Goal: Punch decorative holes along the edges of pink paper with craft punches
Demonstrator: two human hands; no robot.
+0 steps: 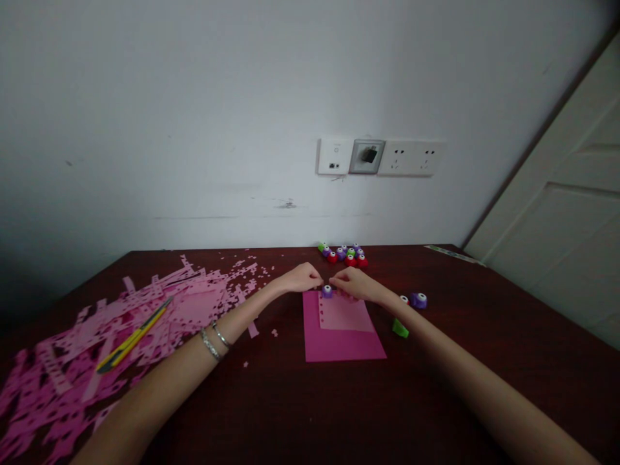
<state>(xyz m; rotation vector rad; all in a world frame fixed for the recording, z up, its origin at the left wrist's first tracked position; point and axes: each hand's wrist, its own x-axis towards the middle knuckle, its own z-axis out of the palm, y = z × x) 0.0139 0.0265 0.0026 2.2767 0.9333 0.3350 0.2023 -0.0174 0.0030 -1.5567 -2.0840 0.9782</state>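
Left grip (303, 278) and right grip (355, 284) flank a purple punch (327, 292).
It sits at the top edge of a pink sheet (346, 315); whether either curled grip holds anything, I cannot tell.

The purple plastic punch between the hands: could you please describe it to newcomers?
On the maroon table, a magenta sheet bears a paler pink sheet. At their upper edge, between the left hand and right hand, sits the purple punch, the only punch there.
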